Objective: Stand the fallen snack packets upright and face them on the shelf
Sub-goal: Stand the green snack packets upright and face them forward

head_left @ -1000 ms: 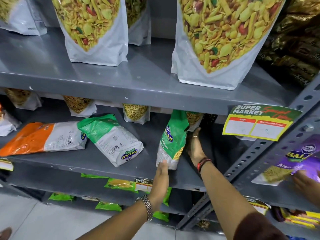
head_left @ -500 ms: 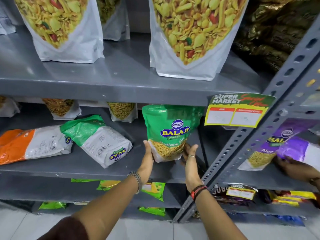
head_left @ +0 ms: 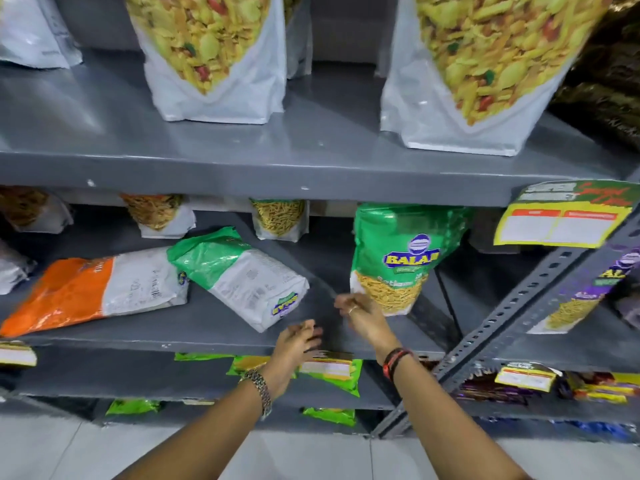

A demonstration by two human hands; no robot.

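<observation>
**Reaching past a packet that may not stay up**

Moving nearest to farthest, our left hand (head_left: 294, 344) and right hand (head_left: 360, 311) hover loosely open, each grip empty. The upright green packet (head_left: 398, 258) stands unsupported and could topple if brushed; the fallen green packet (head_left: 239, 275) could slide off the shelf (head_left: 207, 327).
</observation>
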